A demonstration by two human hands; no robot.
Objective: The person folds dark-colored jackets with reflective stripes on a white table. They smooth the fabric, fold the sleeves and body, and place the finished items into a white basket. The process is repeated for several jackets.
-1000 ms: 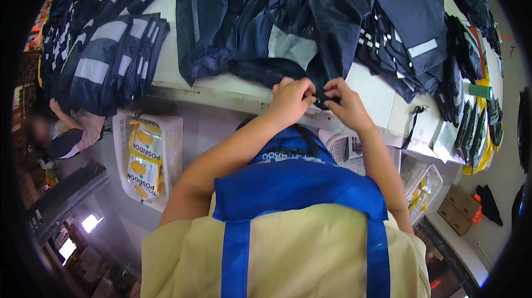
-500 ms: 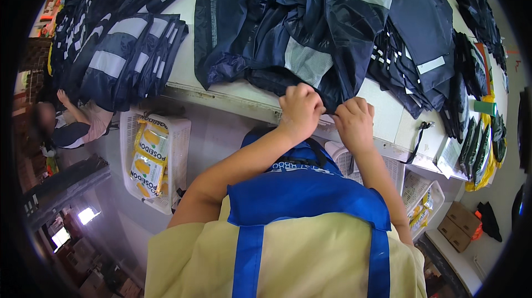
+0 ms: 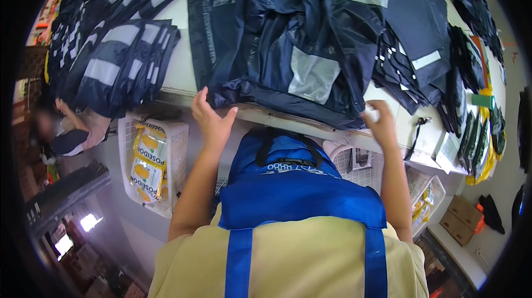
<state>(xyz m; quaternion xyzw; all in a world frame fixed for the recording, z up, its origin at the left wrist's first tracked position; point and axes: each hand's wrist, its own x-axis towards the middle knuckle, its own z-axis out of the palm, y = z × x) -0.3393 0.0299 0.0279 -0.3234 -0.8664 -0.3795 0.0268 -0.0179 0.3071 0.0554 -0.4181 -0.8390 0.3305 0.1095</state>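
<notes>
A dark navy jacket (image 3: pixel 260 48) with a pale reflective band lies spread on the white table, its hem along the front edge. On the hem side a light grey mesh patch (image 3: pixel 313 75) shows. My left hand (image 3: pixel 213 120) is at the jacket's lower left corner, thumb and fingers spread apart, with nothing in it. At the lower right corner my right hand (image 3: pixel 382 123) is beside the hem, fingers curved with a gap between them and slightly blurred. Whether its fingertips touch the cloth is hard to tell.
Folded dark garments with grey bands (image 3: pixel 119 65) are stacked at left, more dark garments (image 3: pixel 418 37) at right. White baskets, one with yellow packages (image 3: pixel 149 151), stand below the table. A black strap (image 3: pixel 415 137) hangs over the edge. Another person (image 3: pixel 75 126) is at far left.
My hands were together at the middle of the hem, gripping it. They have parted to the two corners, and the hem now lies straighter along the table edge.
</notes>
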